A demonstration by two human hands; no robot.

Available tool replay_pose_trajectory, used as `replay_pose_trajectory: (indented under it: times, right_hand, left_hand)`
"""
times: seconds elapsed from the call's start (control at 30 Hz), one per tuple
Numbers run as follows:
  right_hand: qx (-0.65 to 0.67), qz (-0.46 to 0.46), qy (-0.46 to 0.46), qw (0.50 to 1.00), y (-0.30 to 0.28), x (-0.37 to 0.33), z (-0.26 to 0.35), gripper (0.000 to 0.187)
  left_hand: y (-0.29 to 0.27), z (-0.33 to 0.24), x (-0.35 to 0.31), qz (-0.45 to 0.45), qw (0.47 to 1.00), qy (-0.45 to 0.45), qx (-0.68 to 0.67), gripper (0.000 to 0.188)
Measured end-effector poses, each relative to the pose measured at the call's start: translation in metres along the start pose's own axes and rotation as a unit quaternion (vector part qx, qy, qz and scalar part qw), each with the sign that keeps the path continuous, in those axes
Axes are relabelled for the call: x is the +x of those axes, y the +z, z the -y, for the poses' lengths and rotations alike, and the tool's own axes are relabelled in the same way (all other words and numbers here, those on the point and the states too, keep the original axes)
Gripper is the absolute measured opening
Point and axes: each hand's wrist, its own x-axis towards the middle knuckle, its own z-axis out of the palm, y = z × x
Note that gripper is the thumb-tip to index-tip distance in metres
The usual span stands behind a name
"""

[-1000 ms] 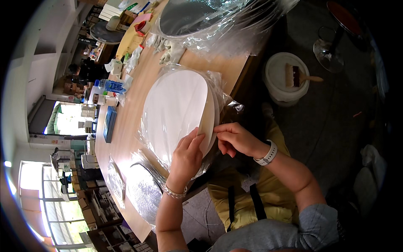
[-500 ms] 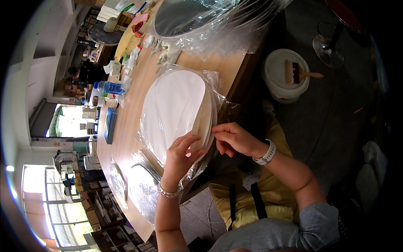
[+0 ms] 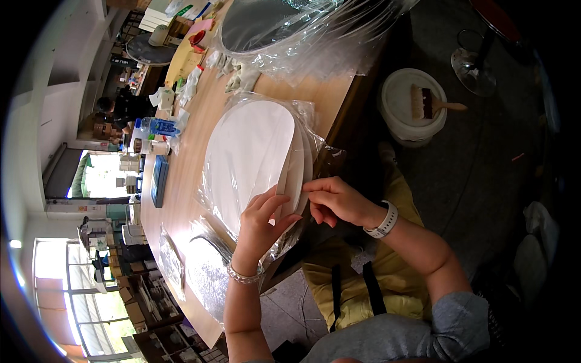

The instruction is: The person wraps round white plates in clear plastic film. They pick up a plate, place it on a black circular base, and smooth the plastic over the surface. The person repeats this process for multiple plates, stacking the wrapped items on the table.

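A stack of white round sheets (image 3: 248, 145) lies on loose clear plastic film (image 3: 318, 130) near the table's edge. The top sheet's right edge is lifted, showing separate layers below it. My left hand (image 3: 263, 221) is at the near edge with the lifted sheet between its curved fingers and its thumb, which stand a little apart. My right hand (image 3: 339, 201) pinches the rim of lower sheets between index finger and thumb, its other fingers curled. How many layers each hand grips cannot be made out.
On the wooden table (image 3: 181, 199), a large plastic-wrapped round panel (image 3: 260, 30) lies beyond the stack, and silvery wrapped pieces (image 3: 206, 272) lie nearer. Gloves (image 3: 244, 77), a water bottle (image 3: 158, 126) and a blue case (image 3: 159, 181) sit around. A brush (image 3: 433, 104) rests on a white bucket (image 3: 402, 124).
The layers at the stack's right edge have shifted slightly, a white one now showing where a cream one was. Both hands stay almost in place.
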Motion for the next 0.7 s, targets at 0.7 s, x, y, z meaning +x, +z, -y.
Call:
replay_pose_trajectory:
  times: [0.7]
  right_hand:
    - [0.0, 0.009, -0.003, 1.0, 0.002, 0.001, -0.0011, 0.036]
  left_hand:
    - [-0.0024, -0.0052, 0.0021, -0.003, 1.0, 0.009, -0.021, 0.032]
